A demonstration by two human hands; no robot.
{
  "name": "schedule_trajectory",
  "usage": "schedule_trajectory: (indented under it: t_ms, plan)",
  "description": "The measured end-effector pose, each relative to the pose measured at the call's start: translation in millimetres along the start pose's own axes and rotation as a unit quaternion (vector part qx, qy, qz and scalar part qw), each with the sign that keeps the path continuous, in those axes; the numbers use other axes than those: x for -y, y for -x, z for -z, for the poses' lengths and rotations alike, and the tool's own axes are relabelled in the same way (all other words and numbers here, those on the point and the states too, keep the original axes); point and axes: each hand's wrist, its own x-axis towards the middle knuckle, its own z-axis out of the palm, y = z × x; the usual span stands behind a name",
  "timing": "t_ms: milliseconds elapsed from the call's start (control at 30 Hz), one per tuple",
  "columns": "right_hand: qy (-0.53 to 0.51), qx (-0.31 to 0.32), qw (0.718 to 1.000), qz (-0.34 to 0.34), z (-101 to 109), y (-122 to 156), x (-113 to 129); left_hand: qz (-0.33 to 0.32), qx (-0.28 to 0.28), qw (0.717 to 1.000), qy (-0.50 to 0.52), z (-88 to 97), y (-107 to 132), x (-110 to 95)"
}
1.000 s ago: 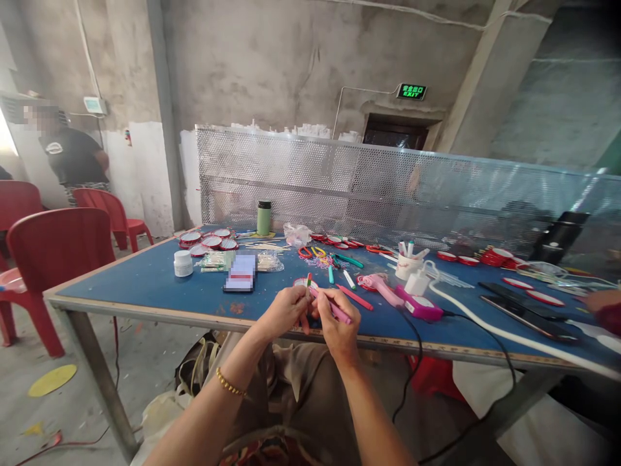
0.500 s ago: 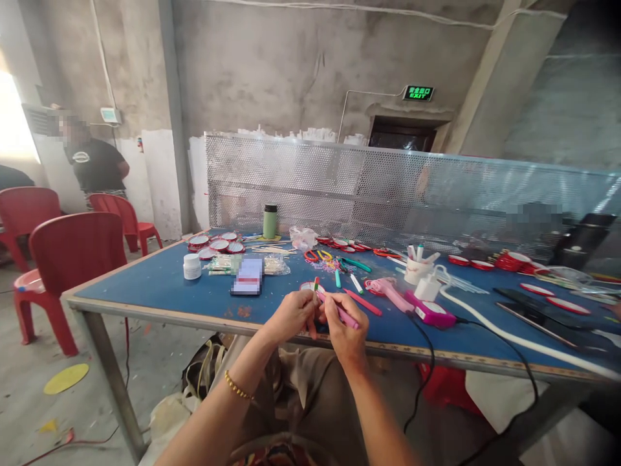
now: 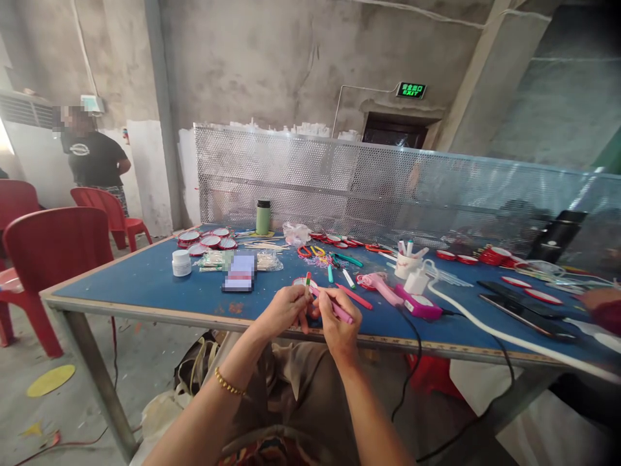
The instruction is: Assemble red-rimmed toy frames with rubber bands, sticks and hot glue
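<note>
My left hand [image 3: 290, 308] is closed on a thin stick [image 3: 308, 282] whose upper end shows red and green. In my right hand [image 3: 342, 327] a pink marker pen [image 3: 343, 314] is gripped like a writing pen, its front end pointing at the stick. Both hands are close together over the table's front edge, and the fingers hide where pen and stick meet. Just behind them lies a white disc with a red rim [image 3: 298, 282], partly covered. A long red pen [image 3: 358, 298], a teal marker [image 3: 330, 274] and a white marker [image 3: 348, 279] lie nearby.
On the blue table [image 3: 145, 285] are a phone [image 3: 239, 273], a white jar [image 3: 181, 263], a green bottle [image 3: 262, 218], a pink hot-glue gun [image 3: 383, 288], a pen cup [image 3: 406, 266] and a white cable [image 3: 485, 323]. Another person's hand [image 3: 601, 301] shows at right. A person [image 3: 94, 155] stands far left.
The view has turned slightly right, so everything sits a little further left. My hands keep nearly the same hold on pen and stick. Another person's hand shows more at the right edge.
</note>
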Motion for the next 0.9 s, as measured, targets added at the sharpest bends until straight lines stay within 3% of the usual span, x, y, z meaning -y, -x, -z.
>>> schedule_trajectory:
  t_ms: [900]
  plan:
    - [0.035,0.005,0.999,0.031,-0.3,-0.9,1.9,-0.001,-0.001,0.999,-0.042,1.5,-1.6,3.5]
